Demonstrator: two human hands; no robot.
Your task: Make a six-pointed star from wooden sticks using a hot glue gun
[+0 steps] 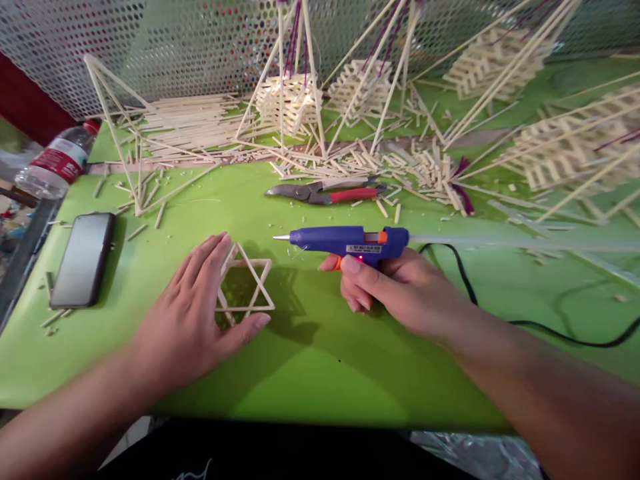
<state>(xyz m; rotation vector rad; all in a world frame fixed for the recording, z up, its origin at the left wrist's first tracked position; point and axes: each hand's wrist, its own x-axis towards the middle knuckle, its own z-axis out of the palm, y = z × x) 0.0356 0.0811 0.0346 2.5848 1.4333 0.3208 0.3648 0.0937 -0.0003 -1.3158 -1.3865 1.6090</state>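
A small six-pointed star frame of pale wooden sticks (pixel 254 309) is on the green surface, with several stick layers in it. My left hand (pixel 193 313) is cupped along its left and near sides, fingers stretched and thumb apart; it seems to touch the frame without gripping it. In my right hand (pixel 395 283) is a blue glue gun (pixel 327 237), my fingers wrapped around its handle and near its orange trigger. Its metal nozzle points left, beyond and to the right of the star frame. A red light glows on the gun, and a clear glue stick (pixel 480 243) extends from its back.
Red-handled pruning shears (pixel 320 193) lie beyond the gun, before piles of cut sticks (pixel 410 163). Stick structures (pixel 287 103) with purple threads stand behind. A phone (pixel 83 260) and a plastic bottle (pixel 57 163) are at left. A black cord (pixel 565 338) runs right.
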